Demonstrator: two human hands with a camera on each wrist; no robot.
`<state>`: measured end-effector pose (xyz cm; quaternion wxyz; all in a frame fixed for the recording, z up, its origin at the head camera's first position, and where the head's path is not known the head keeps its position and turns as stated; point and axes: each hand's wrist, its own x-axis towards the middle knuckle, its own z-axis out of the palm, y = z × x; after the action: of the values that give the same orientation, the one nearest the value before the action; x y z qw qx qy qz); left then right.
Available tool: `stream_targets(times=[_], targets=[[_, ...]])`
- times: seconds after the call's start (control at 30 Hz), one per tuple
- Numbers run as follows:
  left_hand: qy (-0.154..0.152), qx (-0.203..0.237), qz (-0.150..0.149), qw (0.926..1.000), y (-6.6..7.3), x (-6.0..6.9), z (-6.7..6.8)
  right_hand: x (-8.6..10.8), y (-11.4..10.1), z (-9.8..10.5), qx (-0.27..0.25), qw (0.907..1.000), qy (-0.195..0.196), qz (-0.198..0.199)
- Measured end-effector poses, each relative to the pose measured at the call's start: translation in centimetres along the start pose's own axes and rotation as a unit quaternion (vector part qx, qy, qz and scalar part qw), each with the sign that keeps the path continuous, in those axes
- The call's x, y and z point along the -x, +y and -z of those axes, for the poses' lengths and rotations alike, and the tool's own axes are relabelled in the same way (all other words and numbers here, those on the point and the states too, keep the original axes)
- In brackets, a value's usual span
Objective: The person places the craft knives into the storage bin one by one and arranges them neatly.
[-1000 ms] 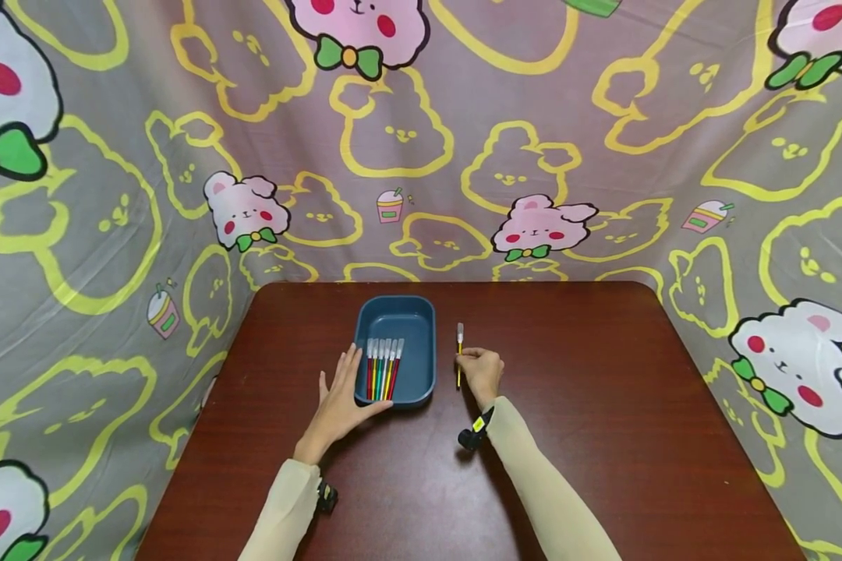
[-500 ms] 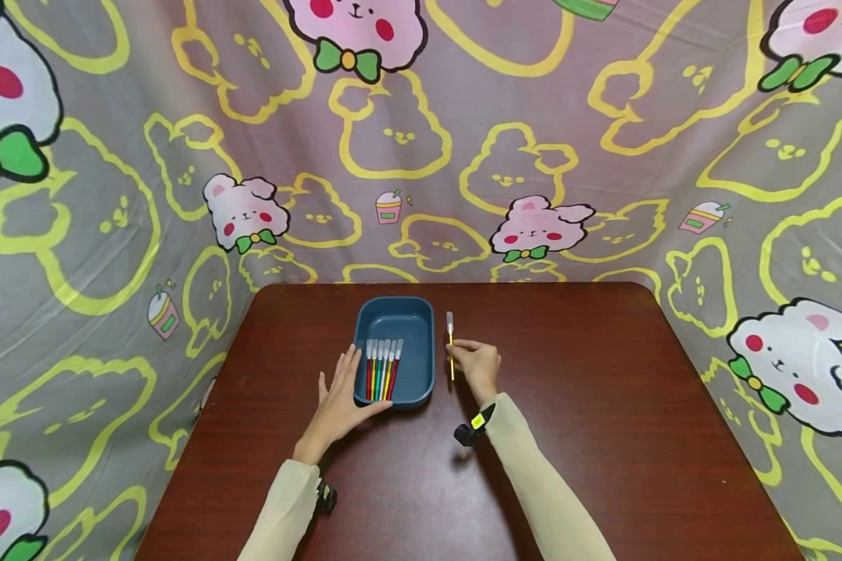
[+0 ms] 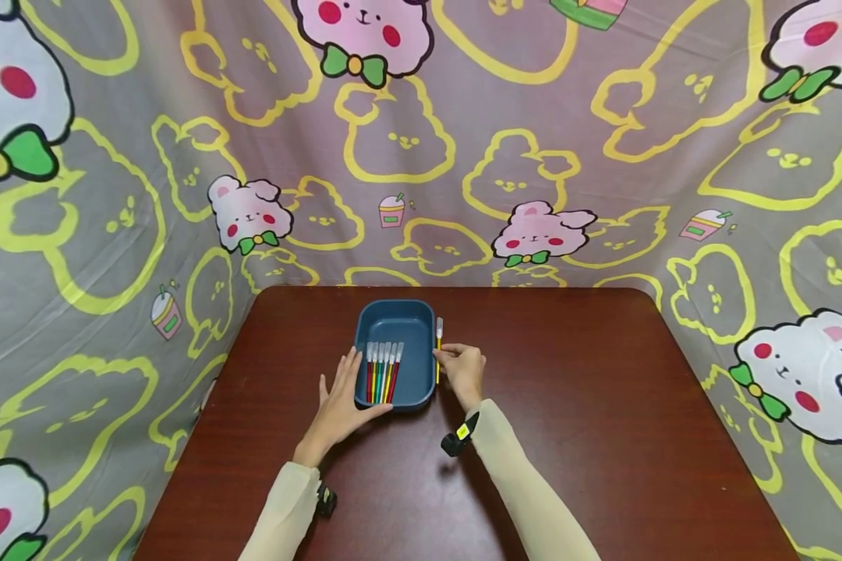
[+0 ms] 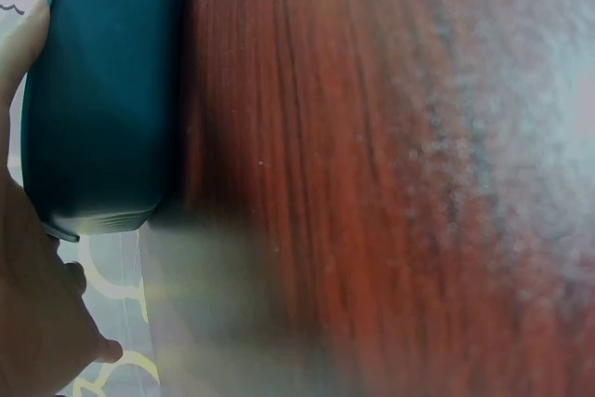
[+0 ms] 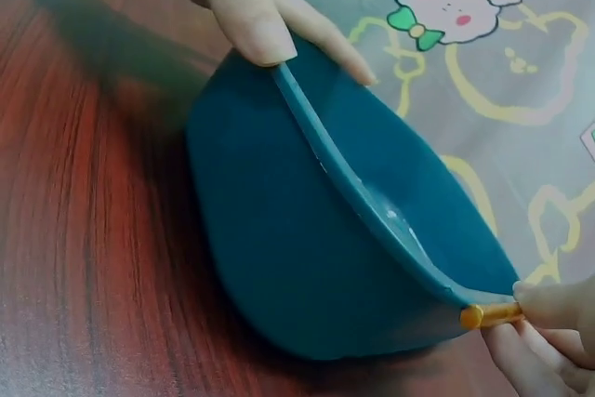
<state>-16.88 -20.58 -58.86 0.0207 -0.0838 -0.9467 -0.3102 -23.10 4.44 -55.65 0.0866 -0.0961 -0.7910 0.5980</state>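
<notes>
A dark blue rectangular tray (image 3: 408,315) sits on the table. Several slim paintbrushes (image 3: 382,378) with red, yellow, green and pale handles lie side by side in its near left part, their translucent caps pointing to the far side. My left hand (image 3: 334,409) rests on the tray's near left corner, fingers extended along the left wall and thumb on the near rim. Just at the tray's right rim, my right hand (image 3: 465,372) pinches a yellow paintbrush (image 3: 439,335), held lengthwise with the cap away from me. In the right wrist view, the handle end (image 5: 490,314) protrudes beside the rim.
The brown wooden table (image 3: 568,366) extends to both sides and in front of the tray. A grey cloth with cartoon animals (image 3: 449,187) hangs behind the table and along its left and right. Each wrist carries a small black camera (image 3: 326,501).
My right hand has moved left with the yellow paintbrush, from a gap away on the right to the tray's right rim. The left hand and tray have stayed put.
</notes>
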Motion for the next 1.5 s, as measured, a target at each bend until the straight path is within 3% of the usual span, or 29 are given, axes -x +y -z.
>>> stream_targets(times=[0.2,0.47,0.97,1.5], targets=[[-0.004,-0.004,-0.002,1.0000,-0.1,0.0,0.0,0.1,-1.0,-0.1,0.020,0.9997,0.008,0.008],[-0.004,-0.002,-0.007,1.0000,-0.2,-0.1,0.0,0.5,-2.1,-0.5,0.037,0.9991,-0.017,0.011],[-0.006,-0.009,-0.008,0.9999,-0.2,0.0,-0.1,2.0,-3.2,-3.1,0.138,0.9886,-0.026,0.053],[0.004,-0.001,-0.018,0.9998,-0.3,0.0,-0.2,2.6,-2.9,-5.7,0.178,0.9822,-0.047,0.036]])
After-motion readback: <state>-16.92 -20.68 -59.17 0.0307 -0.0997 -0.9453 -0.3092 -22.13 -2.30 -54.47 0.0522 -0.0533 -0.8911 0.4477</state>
